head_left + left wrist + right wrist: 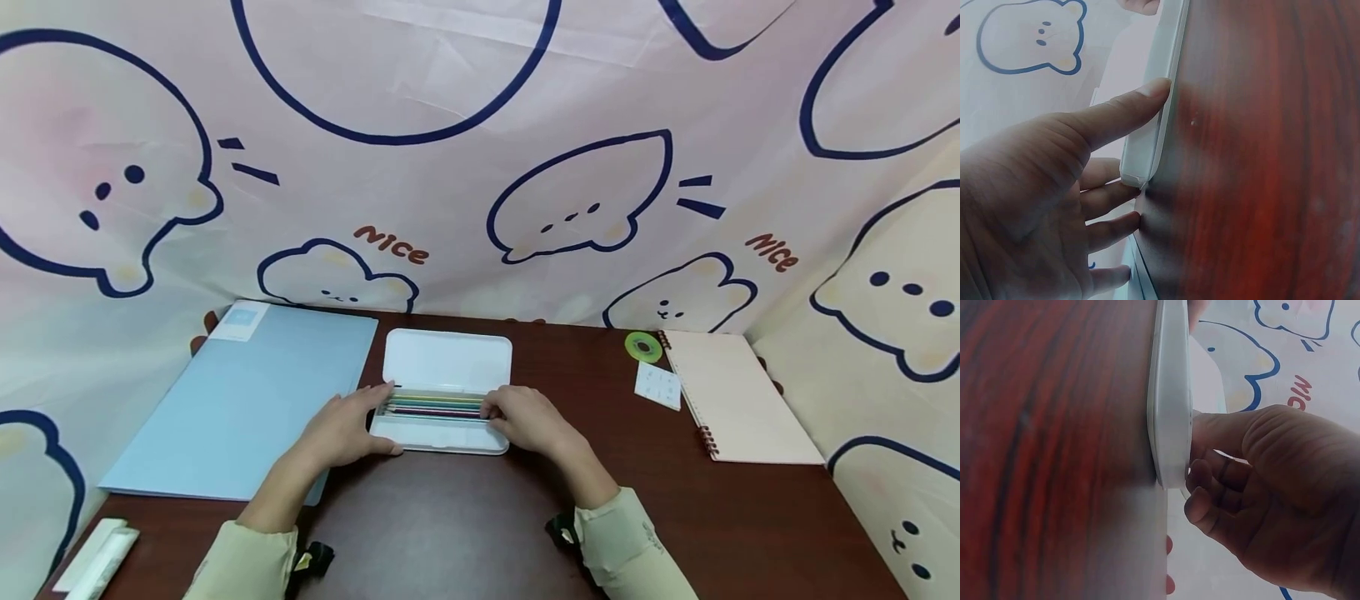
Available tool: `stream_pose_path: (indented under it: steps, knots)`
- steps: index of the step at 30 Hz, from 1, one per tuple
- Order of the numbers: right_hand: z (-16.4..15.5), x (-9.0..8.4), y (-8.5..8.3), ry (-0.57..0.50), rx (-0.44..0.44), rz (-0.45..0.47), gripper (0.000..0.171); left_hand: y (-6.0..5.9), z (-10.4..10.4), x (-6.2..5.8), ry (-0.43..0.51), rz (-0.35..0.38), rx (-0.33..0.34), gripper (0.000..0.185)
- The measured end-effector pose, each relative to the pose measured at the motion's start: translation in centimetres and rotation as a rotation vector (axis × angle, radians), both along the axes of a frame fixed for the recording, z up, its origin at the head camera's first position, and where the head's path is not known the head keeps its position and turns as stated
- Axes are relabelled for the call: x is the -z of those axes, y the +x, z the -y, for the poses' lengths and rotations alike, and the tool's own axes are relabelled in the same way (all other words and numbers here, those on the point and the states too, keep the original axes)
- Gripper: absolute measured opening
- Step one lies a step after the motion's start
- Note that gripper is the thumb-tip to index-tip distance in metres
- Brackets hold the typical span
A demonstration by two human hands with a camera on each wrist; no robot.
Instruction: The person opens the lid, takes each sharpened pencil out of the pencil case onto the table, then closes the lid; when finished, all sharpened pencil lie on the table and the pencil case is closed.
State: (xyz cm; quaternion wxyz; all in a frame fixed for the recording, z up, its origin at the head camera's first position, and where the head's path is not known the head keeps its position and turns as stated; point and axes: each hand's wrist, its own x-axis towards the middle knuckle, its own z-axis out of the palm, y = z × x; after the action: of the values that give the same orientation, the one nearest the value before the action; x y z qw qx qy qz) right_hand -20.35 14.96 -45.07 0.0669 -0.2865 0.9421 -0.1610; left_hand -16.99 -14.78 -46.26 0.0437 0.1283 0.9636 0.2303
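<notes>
A white pencil case (446,433) lies on the table with its lid (447,360) raised at the back. Inside it, several coloured pencils (435,406) lie side by side, lengthwise. My left hand (341,429) holds the case's left end, thumb against the front wall (1141,147) and fingers spread round to the hinge side. At the opposite end, my right hand (528,417) has curled fingers down at the pencils' right ends. Its thumb reaches over the rim in the right wrist view, beside the case wall (1172,412); I cannot tell whether it pinches a pencil.
A large light-blue folder (247,400) lies left of the case. Two white slim pieces (97,558) sit at the near left corner. To the right are a green disc (643,347), a small white card (657,385) and a spiral notebook (742,400). Patterned cloth (450,192) encloses the table (592,367).
</notes>
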Motion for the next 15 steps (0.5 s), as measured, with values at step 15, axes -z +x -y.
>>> stream_pose_path:
  steps: [15]
  knots:
    - [-2.2,-1.0,-0.5,-0.057,-0.009,-0.058,0.017,-0.2,0.0,0.2,-0.005,-0.004,0.014,0.097]
